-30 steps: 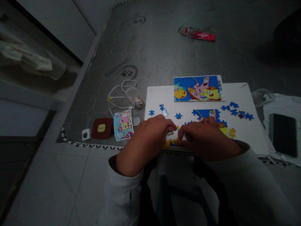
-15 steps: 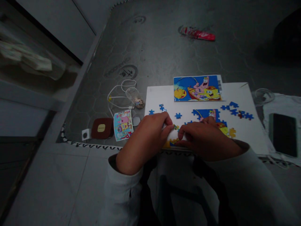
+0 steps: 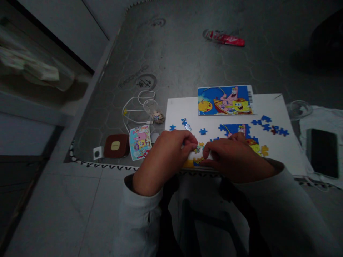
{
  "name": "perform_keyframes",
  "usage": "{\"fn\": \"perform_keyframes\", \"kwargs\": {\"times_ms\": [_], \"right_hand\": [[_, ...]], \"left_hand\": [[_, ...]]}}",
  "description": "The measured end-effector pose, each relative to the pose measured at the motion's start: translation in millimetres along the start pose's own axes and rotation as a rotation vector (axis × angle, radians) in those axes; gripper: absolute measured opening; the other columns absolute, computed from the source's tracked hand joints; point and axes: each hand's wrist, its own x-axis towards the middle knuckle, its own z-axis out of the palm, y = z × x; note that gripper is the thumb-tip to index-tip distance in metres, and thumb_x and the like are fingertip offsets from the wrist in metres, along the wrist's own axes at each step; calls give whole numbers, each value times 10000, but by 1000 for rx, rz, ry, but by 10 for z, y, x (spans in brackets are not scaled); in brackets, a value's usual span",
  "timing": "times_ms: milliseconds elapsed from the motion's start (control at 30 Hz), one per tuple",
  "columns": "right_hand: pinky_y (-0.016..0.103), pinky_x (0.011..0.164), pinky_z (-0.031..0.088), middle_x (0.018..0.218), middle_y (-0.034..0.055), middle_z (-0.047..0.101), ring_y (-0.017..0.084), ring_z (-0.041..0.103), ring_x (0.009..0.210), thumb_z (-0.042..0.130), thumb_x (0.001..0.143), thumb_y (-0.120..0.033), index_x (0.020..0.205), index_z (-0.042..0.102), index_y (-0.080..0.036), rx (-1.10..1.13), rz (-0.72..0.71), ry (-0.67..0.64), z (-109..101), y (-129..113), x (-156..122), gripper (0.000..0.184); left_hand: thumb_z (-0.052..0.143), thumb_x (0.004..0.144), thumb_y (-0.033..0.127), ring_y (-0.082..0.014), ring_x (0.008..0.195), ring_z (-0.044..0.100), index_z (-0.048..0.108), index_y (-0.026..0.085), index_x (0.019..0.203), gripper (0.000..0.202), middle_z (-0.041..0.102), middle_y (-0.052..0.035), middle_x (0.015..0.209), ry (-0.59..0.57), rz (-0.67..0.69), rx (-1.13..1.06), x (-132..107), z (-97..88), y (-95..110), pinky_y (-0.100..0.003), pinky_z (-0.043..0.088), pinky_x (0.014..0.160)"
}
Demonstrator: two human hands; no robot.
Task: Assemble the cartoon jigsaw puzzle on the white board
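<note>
My left hand (image 3: pixel 175 146) is closed, its thumb and fingertips pinching a small multicoloured jigsaw puzzle piece (image 3: pixel 197 149) just above the white board. Close to its right, my right hand (image 3: pixel 233 155) is curled over the lower part of the puzzle, index finger and thumb bent toward each other; what lies between them is hidden. A partly joined puzzle (image 3: pixel 239 129) with blue and yellow areas shows behind and beside my right hand, some of it covered. Near the board's front edge, a yellow and blue section (image 3: pixel 193 163) peeks out below my fingers.
Loose blue pieces (image 3: pixel 266 127) lie at the right, with one blue piece (image 3: pixel 203 131) mid-board and a yellow piece (image 3: pixel 264 150). A picture card (image 3: pixel 225 101) stands at the back of the white board (image 3: pixel 182 105). A phone (image 3: pixel 322 153) lies right; a brown box (image 3: pixel 115 145) left.
My left hand has shifted slightly, and more of the multicoloured piece shows at its fingertips. My right hand has stayed in nearly the same place.
</note>
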Motion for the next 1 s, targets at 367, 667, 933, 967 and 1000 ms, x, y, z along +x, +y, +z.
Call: {"fn": "perform_keyframes", "kwargs": {"times_ms": [367,667,933,967,1000], "right_hand": [[429,856,245,698,-52,675,179,593,675,756,825,-392,871,668,-256,32,7,-15,-17,2,10,168],[413,853,256,708,-62,677,169,586,648,754,827,-394,878,664,-257,-4,7,-13,12,-6,8,171],[442,867,252,765,-24,705,224,621,759,738,844,-318,860,662,-240,3,21,-50,-74,-58,13,110],[439,861,254,762,-25,702,222,616,749,745,835,-319,846,660,-240,-6,24,-55,-83,-65,20,117],[437,856,255,755,-27,696,218,607,734,754,825,-325,834,658,-241,-15,26,-58,-88,-69,26,128]], "left_hand": [[630,882,236,-158,801,661,761,212,861,135,756,15,854,-44,10,39,3,24,-24,-285,405,712],[635,871,246,-162,755,648,770,223,840,140,755,11,821,-71,-26,61,-1,28,-6,-291,390,683],[640,869,242,-163,761,656,767,229,850,129,766,15,847,-41,8,69,11,60,-13,-295,392,685],[640,868,239,-165,763,657,767,229,850,128,766,16,848,-43,10,72,12,65,-12,-297,392,685],[640,866,235,-166,765,658,766,230,848,127,765,16,846,-44,12,73,12,69,-10,-298,393,686]]}}
